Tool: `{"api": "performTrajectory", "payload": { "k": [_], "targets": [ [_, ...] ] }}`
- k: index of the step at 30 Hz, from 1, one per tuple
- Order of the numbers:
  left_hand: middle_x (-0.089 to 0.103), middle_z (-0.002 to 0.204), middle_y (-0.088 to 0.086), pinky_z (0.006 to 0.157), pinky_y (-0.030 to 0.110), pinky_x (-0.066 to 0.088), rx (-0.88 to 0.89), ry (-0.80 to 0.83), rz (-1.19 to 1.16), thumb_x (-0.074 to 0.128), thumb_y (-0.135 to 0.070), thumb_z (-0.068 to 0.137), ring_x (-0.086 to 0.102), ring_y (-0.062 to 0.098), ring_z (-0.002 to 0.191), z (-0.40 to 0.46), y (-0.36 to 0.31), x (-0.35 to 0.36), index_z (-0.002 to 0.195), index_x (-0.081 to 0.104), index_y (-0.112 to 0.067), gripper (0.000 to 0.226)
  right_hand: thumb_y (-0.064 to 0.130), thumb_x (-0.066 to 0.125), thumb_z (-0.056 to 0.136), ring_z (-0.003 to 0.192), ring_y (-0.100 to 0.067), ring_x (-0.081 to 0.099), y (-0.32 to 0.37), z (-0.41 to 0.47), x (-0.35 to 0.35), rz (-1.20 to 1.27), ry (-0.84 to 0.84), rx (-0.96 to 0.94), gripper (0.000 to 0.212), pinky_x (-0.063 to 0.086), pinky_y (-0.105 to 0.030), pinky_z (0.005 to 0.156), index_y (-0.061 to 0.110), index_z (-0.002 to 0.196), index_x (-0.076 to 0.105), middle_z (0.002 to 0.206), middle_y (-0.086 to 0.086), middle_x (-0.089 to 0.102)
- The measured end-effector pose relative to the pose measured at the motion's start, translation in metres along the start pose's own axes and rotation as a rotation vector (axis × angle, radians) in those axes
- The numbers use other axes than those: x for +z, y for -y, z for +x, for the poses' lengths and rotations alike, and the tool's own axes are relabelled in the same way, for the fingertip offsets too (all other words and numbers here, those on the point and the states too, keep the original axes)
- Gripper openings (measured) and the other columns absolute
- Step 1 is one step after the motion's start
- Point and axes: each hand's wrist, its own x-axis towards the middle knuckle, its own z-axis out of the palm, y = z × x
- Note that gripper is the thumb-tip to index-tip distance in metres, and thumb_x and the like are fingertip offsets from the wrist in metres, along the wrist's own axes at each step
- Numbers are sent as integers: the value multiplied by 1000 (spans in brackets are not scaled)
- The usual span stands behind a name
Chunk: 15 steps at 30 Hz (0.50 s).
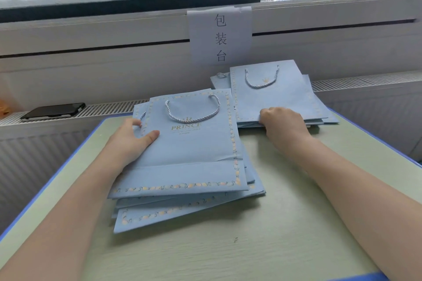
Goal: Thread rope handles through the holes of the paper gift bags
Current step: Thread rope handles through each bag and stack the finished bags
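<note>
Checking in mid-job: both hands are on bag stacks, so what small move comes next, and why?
Probably draw the right hand back with the bag it pinches from the far stack. The left hand already steadies the near stack, whose top bag has its rope handle threaded.

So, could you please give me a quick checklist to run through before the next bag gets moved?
1. Left hand steadies the near stack: ok.
2. Right hand grips the far stack at its near edge: ok.
3. Rope handle on the near top bag sits in both holes: ok.
4. Rope handle on the far top bag is threaded: ok.
5. Lower bags have handles: cannot tell.
6. Near stack squared up: not ok, fanned out.
</note>
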Motion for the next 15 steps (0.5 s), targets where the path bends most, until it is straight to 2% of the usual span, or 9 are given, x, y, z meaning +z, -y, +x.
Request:
{"api": "performTrajectory", "payload": {
  "k": [2,4,7,9,11,13,15],
  "targets": [
    [46,136,12,78,30,34,0,-11,-18,63,-41,87,48,28,113,1,2,0,135,40,-18,58,-10,49,79,67,-25,40,3,0,-1,-49,-35,-8,25,28,-28,59,13,81,40,68,-1,41],
    [45,138,13,81,31,34,-1,-19,-37,63,-36,87,47,29,118,2,3,0,137,38,-16,59,-14,51,74,61,-24,39,2,1,1,-49,-108,6,29,25,-27,55,12,79,40,58,2,30],
    [43,140,12,87,32,35,34,-28,-50,63,-30,89,45,29,121,3,4,-1,137,39,-16,55,-20,62,58,47,-21,30,-3,3,-3,66,-380,46,33,10,-18,48,8,67,47,50,1,28],
    [43,141,9,88,32,37,71,-32,-45,62,-27,90,46,28,119,7,8,0,133,45,-19,47,-14,64,68,45,-23,34,-5,2,-12,228,-641,52,21,16,-18,47,5,68,54,50,-5,40],
    [43,141,8,84,29,38,104,-32,-63,61,-25,90,47,27,116,9,10,1,129,50,-19,40,1,56,86,50,-26,45,0,-4,-29,334,-870,1,13,24,-21,48,5,73,59,56,-6,51],
    [46,136,8,70,27,40,82,-18,-126,62,-23,91,51,24,101,11,10,1,126,52,-20,37,10,50,93,56,-25,51,16,-17,-49,418,-978,-118,21,29,-22,47,5,76,63,62,-4,57],
    [56,120,12,61,27,43,-14,39,-315,62,-22,91,57,24,82,10,9,0,123,50,-24,34,13,50,96,61,-25,56,40,-33,-60,495,-967,-324,24,41,-27,47,6,78,65,66,-3,61]
  ]
}}
